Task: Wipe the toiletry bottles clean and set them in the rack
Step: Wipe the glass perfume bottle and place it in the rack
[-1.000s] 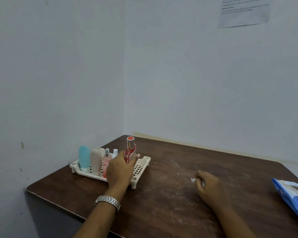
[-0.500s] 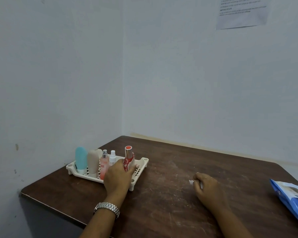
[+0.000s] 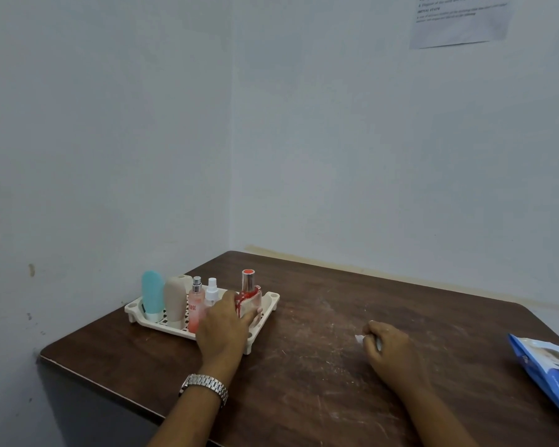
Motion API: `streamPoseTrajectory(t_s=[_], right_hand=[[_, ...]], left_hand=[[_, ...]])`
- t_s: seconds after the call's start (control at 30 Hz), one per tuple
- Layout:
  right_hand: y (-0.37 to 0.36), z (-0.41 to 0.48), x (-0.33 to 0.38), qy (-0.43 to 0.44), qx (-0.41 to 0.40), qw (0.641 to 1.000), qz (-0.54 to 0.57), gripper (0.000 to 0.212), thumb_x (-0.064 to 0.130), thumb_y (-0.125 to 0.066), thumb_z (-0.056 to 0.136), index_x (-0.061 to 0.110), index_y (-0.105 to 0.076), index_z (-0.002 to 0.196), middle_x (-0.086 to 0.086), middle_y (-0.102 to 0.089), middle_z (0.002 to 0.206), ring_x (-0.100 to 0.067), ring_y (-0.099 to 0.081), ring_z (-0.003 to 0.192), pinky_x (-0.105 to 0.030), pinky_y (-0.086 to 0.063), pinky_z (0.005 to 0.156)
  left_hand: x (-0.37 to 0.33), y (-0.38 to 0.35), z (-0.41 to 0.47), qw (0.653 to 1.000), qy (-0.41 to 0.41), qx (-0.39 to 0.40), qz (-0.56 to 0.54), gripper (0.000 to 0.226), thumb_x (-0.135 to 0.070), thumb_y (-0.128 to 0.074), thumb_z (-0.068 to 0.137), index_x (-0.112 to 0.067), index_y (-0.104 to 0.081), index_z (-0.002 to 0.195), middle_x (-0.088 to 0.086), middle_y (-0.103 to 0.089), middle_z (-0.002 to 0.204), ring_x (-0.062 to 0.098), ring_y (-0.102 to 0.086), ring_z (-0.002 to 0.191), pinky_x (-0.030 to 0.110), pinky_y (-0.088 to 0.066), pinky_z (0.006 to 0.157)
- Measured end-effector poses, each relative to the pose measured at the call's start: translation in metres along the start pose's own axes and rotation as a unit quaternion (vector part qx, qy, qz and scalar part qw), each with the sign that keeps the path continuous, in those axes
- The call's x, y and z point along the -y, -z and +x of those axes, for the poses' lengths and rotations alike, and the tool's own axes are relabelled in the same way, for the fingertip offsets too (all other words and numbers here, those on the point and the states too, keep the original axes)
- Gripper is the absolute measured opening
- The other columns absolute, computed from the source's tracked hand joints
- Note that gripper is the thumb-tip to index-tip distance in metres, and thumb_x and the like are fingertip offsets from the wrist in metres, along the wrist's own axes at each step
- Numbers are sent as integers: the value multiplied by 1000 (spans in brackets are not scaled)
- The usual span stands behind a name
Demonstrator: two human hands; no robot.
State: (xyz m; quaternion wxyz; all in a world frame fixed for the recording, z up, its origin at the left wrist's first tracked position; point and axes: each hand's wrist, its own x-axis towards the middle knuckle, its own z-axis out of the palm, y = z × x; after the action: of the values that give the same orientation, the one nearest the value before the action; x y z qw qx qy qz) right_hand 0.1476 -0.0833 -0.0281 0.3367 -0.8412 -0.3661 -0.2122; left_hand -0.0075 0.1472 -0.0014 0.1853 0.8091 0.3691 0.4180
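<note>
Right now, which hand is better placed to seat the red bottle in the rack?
Left hand grips the red bottle at the rack; right hand sits apart on the table, holding a wipe.

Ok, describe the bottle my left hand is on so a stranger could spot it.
On the brown table, a white rack sits near the left wall. The bottle is rightmost in its row, gripped by the left hand. Only it is clear glass with red markings and a red-topped silver cap.
</note>
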Motion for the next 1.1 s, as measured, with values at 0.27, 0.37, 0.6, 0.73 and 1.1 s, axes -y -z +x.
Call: streamPoseTrajectory(t_s=[0.27, 0.37, 0.6, 0.73, 1.1], right_hand=[[0, 0, 2, 4, 1, 1000, 16, 39, 7, -54, 85, 34, -42, 60, 8, -49, 57, -10, -48, 54, -23, -33, 49], [1, -1, 2, 5, 2, 1000, 17, 37, 6, -53, 85, 33, -44, 62, 6, -51, 58, -11, -50, 55, -25, -35, 49], [-1, 0, 0, 5, -2, 1000, 18, 39, 7, -54, 85, 34, -42, 59, 8, -48, 55, -10, -47, 51, -26, -35, 47], [-1, 0, 0, -5, -1, 1000, 10, 28, 9, -54, 85, 25, -50, 62, 7, -51, 58, -9, -49, 53, -30, -40, 49], [2, -2, 3, 1, 10, 1000, -8, 24, 10, -53, 85, 25, -52, 66, 9, -52, 60, -7, -50, 55, -23, -39, 49]], left_hand=[[2, -4, 2, 1000, -17, -2, -1, 31, -49, -63, 85, -21, -56, 97, -1, -65, 91, 18, -62, 86, 26, -42, 64], [2, -5, 4, 1000, -21, -10, 3, 32, -51, -62, 85, -22, -54, 94, -2, -65, 88, 19, -62, 84, 30, -47, 65], [-2, -4, 0, 999, -28, -6, 15, 31, -48, -58, 88, -19, -52, 98, 1, -65, 95, 20, -61, 89, 32, -48, 70], [-3, -2, -10, 999, -32, -7, 35, 44, -40, -67, 85, -17, -48, 117, 3, -61, 112, 20, -58, 101, 32, -51, 79], [-16, 9, -34, 994, -69, -12, 81, 63, -32, -75, 74, -16, -48, 129, 9, -51, 125, 26, -52, 110, 38, -49, 86]])
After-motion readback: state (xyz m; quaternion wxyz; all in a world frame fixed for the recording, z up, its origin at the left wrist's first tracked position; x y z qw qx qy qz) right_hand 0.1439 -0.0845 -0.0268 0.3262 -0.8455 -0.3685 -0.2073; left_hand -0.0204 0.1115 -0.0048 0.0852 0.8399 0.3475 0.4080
